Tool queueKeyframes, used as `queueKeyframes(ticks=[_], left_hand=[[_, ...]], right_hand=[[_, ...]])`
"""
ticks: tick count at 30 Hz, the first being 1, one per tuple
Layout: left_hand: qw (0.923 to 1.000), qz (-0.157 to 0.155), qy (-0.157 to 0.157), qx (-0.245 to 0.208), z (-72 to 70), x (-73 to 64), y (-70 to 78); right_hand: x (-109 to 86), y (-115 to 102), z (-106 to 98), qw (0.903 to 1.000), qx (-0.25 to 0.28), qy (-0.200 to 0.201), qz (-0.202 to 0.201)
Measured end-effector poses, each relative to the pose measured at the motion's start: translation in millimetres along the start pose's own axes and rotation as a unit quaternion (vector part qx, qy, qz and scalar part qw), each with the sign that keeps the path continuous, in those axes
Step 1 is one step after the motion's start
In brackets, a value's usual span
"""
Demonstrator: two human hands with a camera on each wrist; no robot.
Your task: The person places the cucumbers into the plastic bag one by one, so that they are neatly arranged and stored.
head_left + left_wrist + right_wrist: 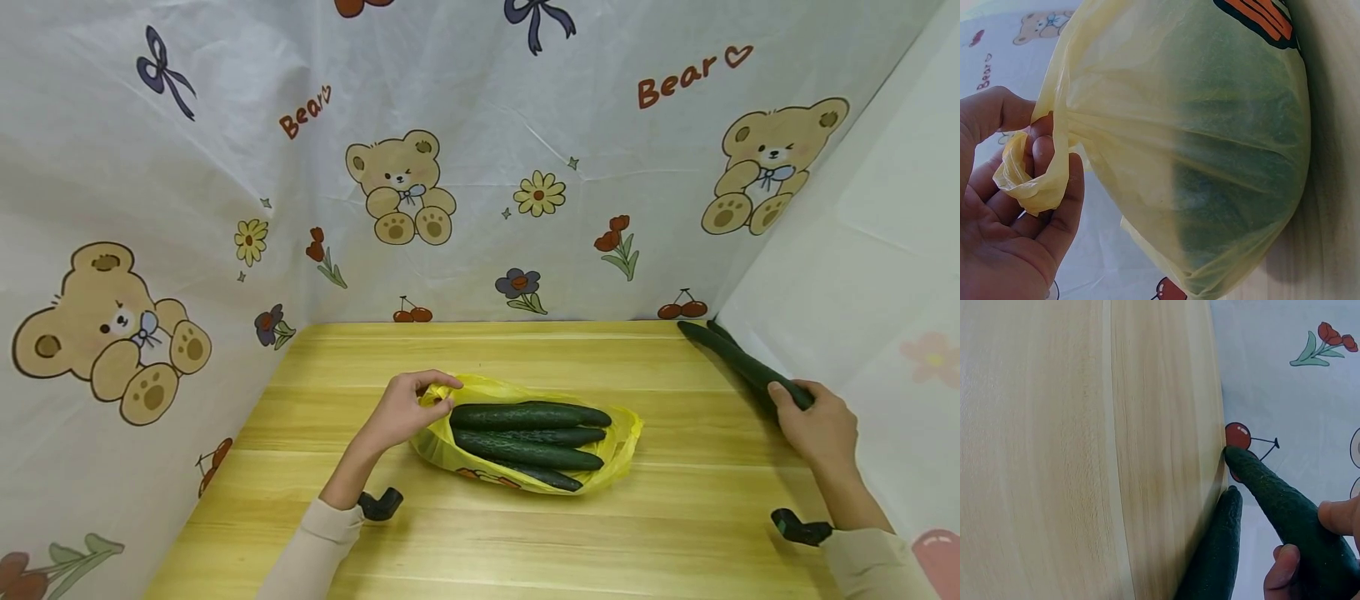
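Note:
A yellow plastic bag [626, 442] lies on its side on the table, its mouth spread, with several dark green cucumbers [532, 450] inside. My left hand [401, 410] pinches the gathered edge of the bag at its left end; in the left wrist view the thumb and fingers [1067, 212] hold the twisted plastic. At the table's right side my right hand [821, 425] grips one end of a cucumber [738, 360], thumb on top. Under it lies a second cucumber [1213, 550], along the right wall and partly hidden in the head view.
The wooden table [525, 542] meets a white cloth wall with printed bears [408, 192] at the back and left. A plain white sheet [840, 275] stands along the right side, close to my right hand. Black wrist cameras [381, 504] sit below both hands.

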State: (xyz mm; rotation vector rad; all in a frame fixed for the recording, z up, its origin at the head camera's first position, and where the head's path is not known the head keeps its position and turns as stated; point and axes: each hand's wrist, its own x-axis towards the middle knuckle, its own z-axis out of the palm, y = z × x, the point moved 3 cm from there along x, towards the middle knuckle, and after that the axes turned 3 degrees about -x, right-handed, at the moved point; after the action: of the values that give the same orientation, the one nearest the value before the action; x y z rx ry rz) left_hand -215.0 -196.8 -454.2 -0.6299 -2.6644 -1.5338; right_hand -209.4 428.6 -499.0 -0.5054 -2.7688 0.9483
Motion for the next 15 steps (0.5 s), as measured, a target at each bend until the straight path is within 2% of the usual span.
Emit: queueKeyframes(ticks=[15], left_hand=[[1.0,0.0,-0.001,-0.002,0.4,0.9,1.1]], right_hand=[[0.8,3.1,-0.6,0.9998,0.016,0.009,0.005]])
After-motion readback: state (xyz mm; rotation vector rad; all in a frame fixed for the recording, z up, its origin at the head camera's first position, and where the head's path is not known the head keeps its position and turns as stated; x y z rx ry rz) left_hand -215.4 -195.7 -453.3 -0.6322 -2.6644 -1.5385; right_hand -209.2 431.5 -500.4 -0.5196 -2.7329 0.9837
